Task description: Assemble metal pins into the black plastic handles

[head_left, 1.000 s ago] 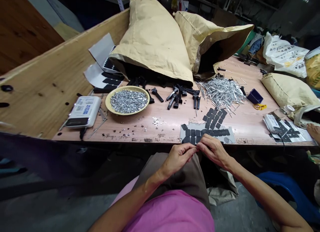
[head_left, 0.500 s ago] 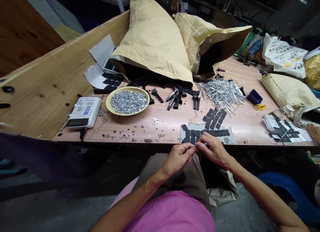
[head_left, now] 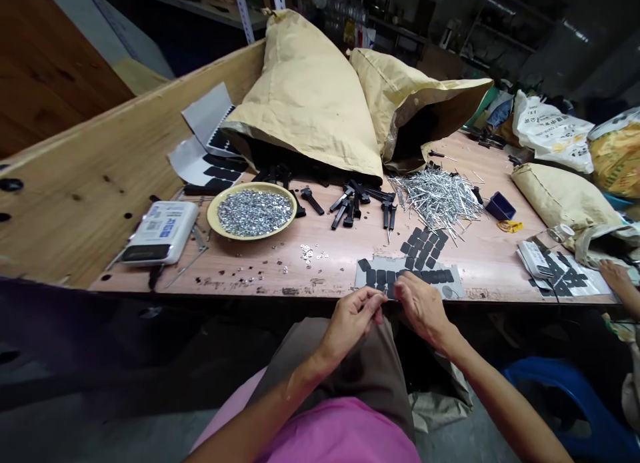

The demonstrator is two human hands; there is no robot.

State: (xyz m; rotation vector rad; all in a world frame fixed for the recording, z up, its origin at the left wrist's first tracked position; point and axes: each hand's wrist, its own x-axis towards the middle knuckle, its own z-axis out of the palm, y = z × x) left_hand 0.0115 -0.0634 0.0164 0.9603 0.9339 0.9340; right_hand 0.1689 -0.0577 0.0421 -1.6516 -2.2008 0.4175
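Observation:
My left hand (head_left: pixel 351 320) and my right hand (head_left: pixel 421 303) are held close together just below the table's front edge, above my lap. Both are closed in a pinch around something small that I cannot make out. Right behind my fingers lies a grey backing sheet (head_left: pixel 453 288) with rows of black pads (head_left: pixel 420 260), partly loose. Farther back are a yellow dish of small silver washers (head_left: pixel 251 211), a heap of thin metal pins (head_left: pixel 436 193) and several black plastic parts (head_left: pixel 350 206).
Two large tan paper sacks (head_left: pixel 310 96) lie open at the back of the wooden table (head_left: pixel 75 196). A white device (head_left: pixel 159 231) sits at left, a small blue tray (head_left: pixel 499 205) at right. Another person's hand (head_left: pixel 616 276) rests on pad sheets at the far right.
My hands have drawn slightly apart and shifted a little lower in the picture. The view has tipped, so the table appears lower.

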